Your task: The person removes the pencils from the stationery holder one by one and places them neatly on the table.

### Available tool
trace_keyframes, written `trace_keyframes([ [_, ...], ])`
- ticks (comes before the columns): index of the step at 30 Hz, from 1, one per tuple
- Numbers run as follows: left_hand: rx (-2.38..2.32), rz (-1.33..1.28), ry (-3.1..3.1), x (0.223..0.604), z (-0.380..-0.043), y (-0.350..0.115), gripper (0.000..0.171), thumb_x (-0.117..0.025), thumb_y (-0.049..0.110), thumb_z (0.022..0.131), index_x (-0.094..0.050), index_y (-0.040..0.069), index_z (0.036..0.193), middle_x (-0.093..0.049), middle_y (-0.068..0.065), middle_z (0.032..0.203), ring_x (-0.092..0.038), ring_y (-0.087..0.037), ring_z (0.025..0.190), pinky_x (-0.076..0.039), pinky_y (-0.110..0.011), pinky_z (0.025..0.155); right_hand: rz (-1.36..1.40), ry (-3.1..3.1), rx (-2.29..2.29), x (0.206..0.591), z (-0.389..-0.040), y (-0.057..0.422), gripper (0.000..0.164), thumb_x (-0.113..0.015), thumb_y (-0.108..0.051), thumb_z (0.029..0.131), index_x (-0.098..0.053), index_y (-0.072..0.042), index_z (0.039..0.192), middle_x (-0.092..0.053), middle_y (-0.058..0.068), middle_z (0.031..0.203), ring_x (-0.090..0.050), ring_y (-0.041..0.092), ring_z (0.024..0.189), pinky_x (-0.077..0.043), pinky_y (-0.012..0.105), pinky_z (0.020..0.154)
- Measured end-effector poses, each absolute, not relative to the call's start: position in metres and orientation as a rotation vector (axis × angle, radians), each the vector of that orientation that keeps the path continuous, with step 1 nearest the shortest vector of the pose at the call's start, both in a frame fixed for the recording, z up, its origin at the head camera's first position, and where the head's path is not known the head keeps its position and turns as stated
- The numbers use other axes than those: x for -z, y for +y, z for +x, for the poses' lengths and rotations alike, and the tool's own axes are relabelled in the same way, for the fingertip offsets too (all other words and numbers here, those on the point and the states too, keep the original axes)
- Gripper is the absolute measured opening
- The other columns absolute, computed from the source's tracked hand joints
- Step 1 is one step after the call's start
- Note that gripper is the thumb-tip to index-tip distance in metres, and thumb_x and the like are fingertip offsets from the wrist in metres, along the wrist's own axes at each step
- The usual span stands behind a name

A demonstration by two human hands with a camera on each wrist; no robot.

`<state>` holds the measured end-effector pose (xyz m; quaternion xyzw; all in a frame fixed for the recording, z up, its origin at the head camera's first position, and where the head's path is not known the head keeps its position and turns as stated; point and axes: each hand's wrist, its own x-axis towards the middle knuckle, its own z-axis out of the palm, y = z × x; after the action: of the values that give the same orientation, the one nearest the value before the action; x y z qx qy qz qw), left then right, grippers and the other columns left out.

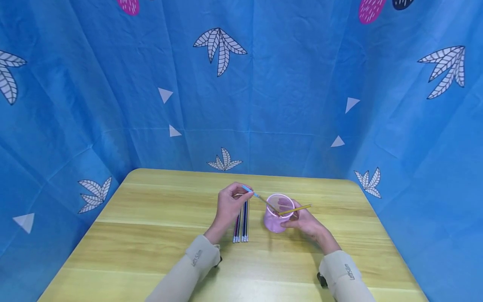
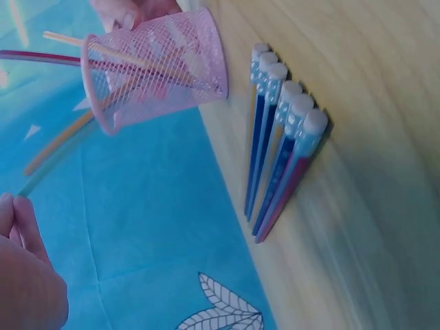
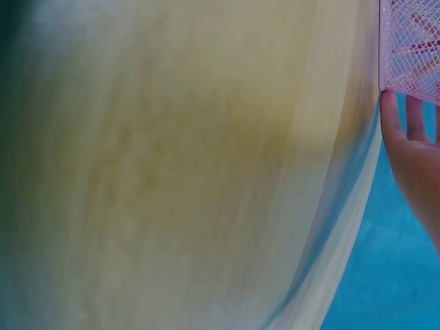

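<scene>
My left hand (image 1: 230, 205) pinches a light blue pencil (image 1: 250, 190) near its upper end; the pencil slants down toward the mouth of a pink mesh pencil cup (image 1: 274, 222). My right hand (image 1: 307, 222) grips the cup from its right side, thumb in front. Inside the cup lean a yellow pencil (image 1: 299, 209), a dark red pencil (image 2: 41, 57) and a peach one (image 2: 65, 39). An orange pencil (image 2: 58, 146) lies close along the light blue one in the left wrist view. In the right wrist view, my fingers (image 3: 392, 120) touch the cup's mesh wall (image 3: 412, 51).
Several pencils (image 1: 241, 226) lie side by side on the wooden table (image 1: 158, 235), left of the cup, with their white eraser ends toward me. A blue curtain (image 1: 286, 84) with leaf prints hangs behind the table and along both sides.
</scene>
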<state>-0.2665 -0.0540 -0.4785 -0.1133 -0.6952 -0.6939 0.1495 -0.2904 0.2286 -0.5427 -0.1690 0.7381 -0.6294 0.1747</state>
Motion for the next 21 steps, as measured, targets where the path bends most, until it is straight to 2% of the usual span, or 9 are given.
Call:
trace_keyframes([
  [4, 1.990, -0.312, -1.977, 0.473, -0.265, -0.061, 0.013, -0.081, 0.006, 0.088, -0.073, 0.002, 0.096, -0.077, -0.013, 0.101, -0.073, -0.011, 0.087, -0.065, -0.024, 0.080, -0.474, 2.092, 1.783, 0.543, -0.291, 0.229, 0.091, -0.080, 0.005, 0.080, -0.032, -0.001, 0.157, -0.046, 0.031, 0.153, -0.050, 0.045, 0.138, -0.049, 0.046, 0.116],
  [6, 1.979, -0.298, -1.977, 0.470, -0.264, -0.065, 0.012, -0.081, 0.007, 0.088, -0.073, 0.003, 0.096, -0.077, -0.012, 0.101, -0.073, -0.011, 0.087, -0.065, -0.025, 0.079, -0.474, 2.088, 1.785, 0.544, -0.291, 0.229, 0.091, -0.080, 0.005, 0.080, -0.032, -0.001, 0.157, -0.046, 0.031, 0.153, -0.051, 0.044, 0.138, -0.051, 0.042, 0.114],
  [7, 1.972, -0.289, -1.977, 0.469, -0.263, -0.067, 0.012, -0.082, 0.007, 0.088, -0.074, 0.004, 0.096, -0.077, -0.011, 0.100, -0.073, -0.012, 0.087, -0.066, -0.030, 0.080, -0.473, 2.087, 1.785, 0.544, -0.292, 0.229, 0.091, -0.080, 0.005, 0.080, -0.032, -0.001, 0.158, -0.046, 0.031, 0.153, -0.051, 0.044, 0.138, -0.052, 0.039, 0.113],
  [12, 1.999, -0.272, -1.940, 0.464, -0.261, -0.077, 0.013, -0.081, 0.006, 0.089, -0.073, 0.003, 0.100, -0.077, -0.014, 0.101, -0.074, -0.012, 0.087, -0.067, -0.032, 0.083, -0.468, 2.083, 1.790, 0.544, -0.292, 0.229, 0.091, -0.080, 0.006, 0.080, -0.032, -0.001, 0.157, -0.045, 0.032, 0.152, -0.053, 0.042, 0.136, -0.056, 0.032, 0.107],
  [14, 2.001, -0.274, -1.922, 0.461, -0.259, -0.081, 0.015, -0.080, 0.005, 0.089, -0.073, 0.002, 0.101, -0.077, -0.016, 0.101, -0.075, -0.011, 0.087, -0.066, -0.028, 0.083, -0.471, 2.081, 1.793, 0.544, -0.292, 0.229, 0.091, -0.079, 0.006, 0.080, -0.032, -0.001, 0.157, -0.045, 0.033, 0.152, -0.054, 0.042, 0.135, -0.056, 0.031, 0.105],
  [21, 1.983, -0.271, -1.846, 0.454, -0.256, -0.094, 0.017, -0.080, 0.004, 0.089, -0.071, -0.003, 0.102, -0.077, -0.017, 0.101, -0.074, -0.010, 0.088, -0.066, -0.027, 0.084, -0.478, 2.076, 1.797, 0.544, -0.292, 0.228, 0.091, -0.079, 0.006, 0.080, -0.032, -0.001, 0.157, -0.044, 0.033, 0.153, -0.053, 0.043, 0.136, -0.057, 0.030, 0.105],
])
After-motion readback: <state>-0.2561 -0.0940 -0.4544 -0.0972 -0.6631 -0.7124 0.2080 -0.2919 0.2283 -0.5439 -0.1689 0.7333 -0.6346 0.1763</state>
